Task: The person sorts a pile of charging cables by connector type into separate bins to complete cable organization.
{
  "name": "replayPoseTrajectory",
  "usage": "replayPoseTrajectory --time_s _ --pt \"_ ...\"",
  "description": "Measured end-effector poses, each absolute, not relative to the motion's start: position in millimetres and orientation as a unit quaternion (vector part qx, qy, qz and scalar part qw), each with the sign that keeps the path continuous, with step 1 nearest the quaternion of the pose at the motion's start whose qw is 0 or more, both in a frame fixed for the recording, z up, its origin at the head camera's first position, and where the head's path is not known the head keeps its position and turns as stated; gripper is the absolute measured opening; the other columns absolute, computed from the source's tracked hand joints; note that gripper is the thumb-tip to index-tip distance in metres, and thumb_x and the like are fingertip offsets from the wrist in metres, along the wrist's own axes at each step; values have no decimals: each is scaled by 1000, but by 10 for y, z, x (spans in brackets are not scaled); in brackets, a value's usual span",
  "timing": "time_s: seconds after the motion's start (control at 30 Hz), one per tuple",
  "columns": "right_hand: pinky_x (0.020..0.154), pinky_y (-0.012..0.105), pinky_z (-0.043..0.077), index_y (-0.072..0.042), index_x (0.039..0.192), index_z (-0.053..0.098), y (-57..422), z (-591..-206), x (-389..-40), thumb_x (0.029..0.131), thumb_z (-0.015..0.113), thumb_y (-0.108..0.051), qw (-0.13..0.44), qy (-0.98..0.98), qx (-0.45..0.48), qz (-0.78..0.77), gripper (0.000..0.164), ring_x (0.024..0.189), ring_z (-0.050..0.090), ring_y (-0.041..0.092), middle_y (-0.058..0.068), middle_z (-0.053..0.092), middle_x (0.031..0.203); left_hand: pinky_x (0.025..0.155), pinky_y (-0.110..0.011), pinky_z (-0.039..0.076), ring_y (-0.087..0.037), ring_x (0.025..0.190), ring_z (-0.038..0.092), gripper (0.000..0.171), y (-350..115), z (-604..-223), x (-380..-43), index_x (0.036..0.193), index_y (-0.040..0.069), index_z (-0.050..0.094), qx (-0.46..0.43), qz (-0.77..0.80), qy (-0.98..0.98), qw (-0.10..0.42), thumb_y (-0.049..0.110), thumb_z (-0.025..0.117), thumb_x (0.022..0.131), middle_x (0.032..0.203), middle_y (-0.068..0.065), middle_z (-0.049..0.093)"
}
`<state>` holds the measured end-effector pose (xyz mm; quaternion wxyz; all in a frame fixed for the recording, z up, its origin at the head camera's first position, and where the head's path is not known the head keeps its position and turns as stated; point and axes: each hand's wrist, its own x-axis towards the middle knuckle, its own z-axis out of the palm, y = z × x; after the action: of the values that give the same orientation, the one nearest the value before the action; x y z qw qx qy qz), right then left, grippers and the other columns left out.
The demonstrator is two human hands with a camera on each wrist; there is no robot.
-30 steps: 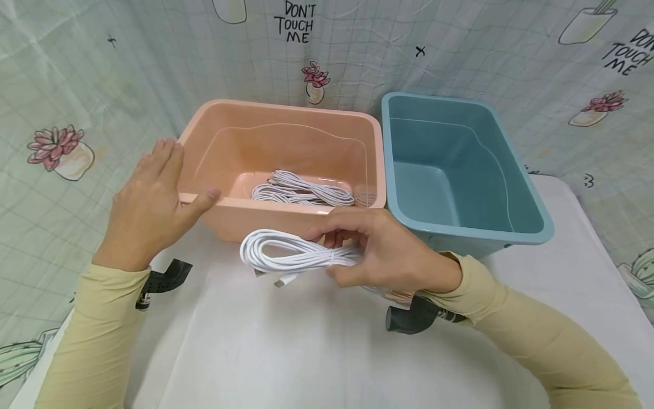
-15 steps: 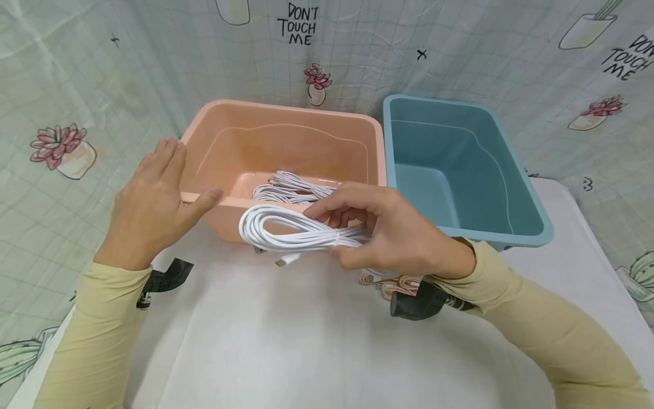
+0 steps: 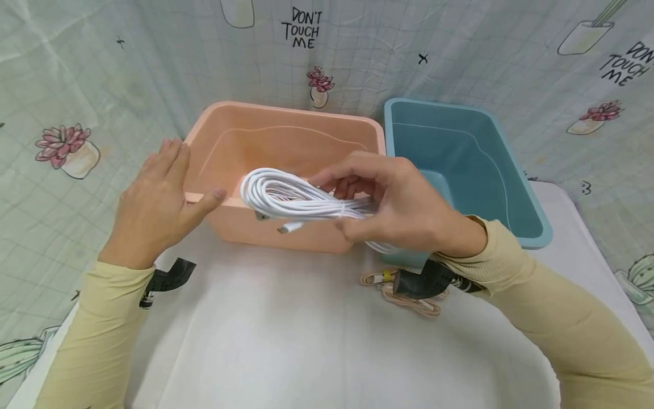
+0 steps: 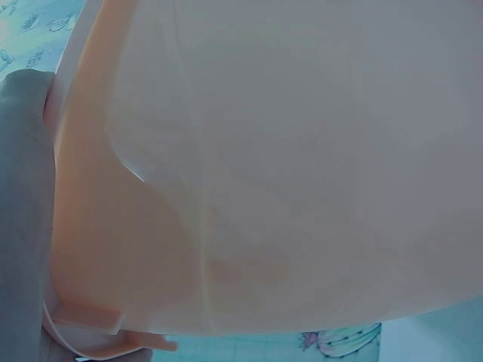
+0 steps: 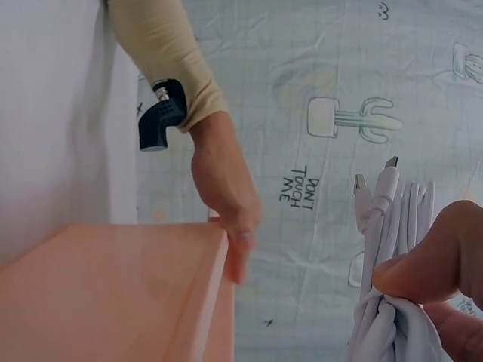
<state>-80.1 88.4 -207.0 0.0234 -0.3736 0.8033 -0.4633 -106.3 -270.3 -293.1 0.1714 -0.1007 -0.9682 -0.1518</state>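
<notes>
My right hand [image 3: 388,199] pinches a coiled white charging cable [image 3: 296,199] between thumb and fingers, over the front rim of the peach bin [image 3: 286,236]. The coil's loops point left, with one plug hanging below. In the right wrist view, two plugs of the white cable [image 5: 381,196] show beyond the thumb. My left hand [image 3: 158,204] rests on the bin's left front corner, fingers straight along the left side and thumb on the front rim. In the left wrist view, the bin's wall [image 4: 264,166] fills most of the picture. The raised coil mostly hides the cables inside the bin.
A blue bin [image 3: 460,142] stands against the right side of the peach one. Tan coiled cables [image 3: 411,301] lie on the white table [image 3: 271,341] under my right wrist, partly covered by its camera. A patterned cloth [image 3: 357,51] hangs behind both bins.
My right hand has lifted the white cable coil up and forward, from in front of the peach bin to above its rim. More of the tan cables shows. The left hand has stayed in place.
</notes>
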Motion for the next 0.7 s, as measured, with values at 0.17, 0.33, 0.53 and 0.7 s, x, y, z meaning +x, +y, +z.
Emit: replayPoseTrajectory --time_s 0.17,0.33,0.53,0.7 --pt "82 24 59 -10 121 75 876 -2012 -858 75 75 10 24 803 -362 -472 50 90 65 15 1 72 112 107 -82 33 -46 157 29 97 -2702 -2950 -1083 162 2 31 -94 -153 -970 165 69 53 95 168 -24 32" --pt "83 23 58 -8 122 74 879 -1966 -935 75 75 9 11 810 -356 -466 50 91 65 16 2 70 114 104 -83 35 -48 155 31 98 -2709 -2947 -1077 162 2 31 -94 -153 -969 171 69 55 94 168 -24 33" --pt "82 21 57 -5 122 73 867 -1923 -1083 78 75 8 -8 817 -349 -460 46 90 65 18 6 73 111 100 -84 38 -50 154 33 99 -2710 -2950 -1078 161 1 31 -97 -146 -969 175 70 55 94 167 -24 33" --pt "84 19 56 -5 121 74 842 -1870 -1166 80 74 6 -20 827 -338 -448 43 92 65 18 9 74 114 100 -84 37 -51 154 32 99 -2711 -2952 -1089 162 2 31 -96 -146 -970 169 71 54 94 168 -24 32"
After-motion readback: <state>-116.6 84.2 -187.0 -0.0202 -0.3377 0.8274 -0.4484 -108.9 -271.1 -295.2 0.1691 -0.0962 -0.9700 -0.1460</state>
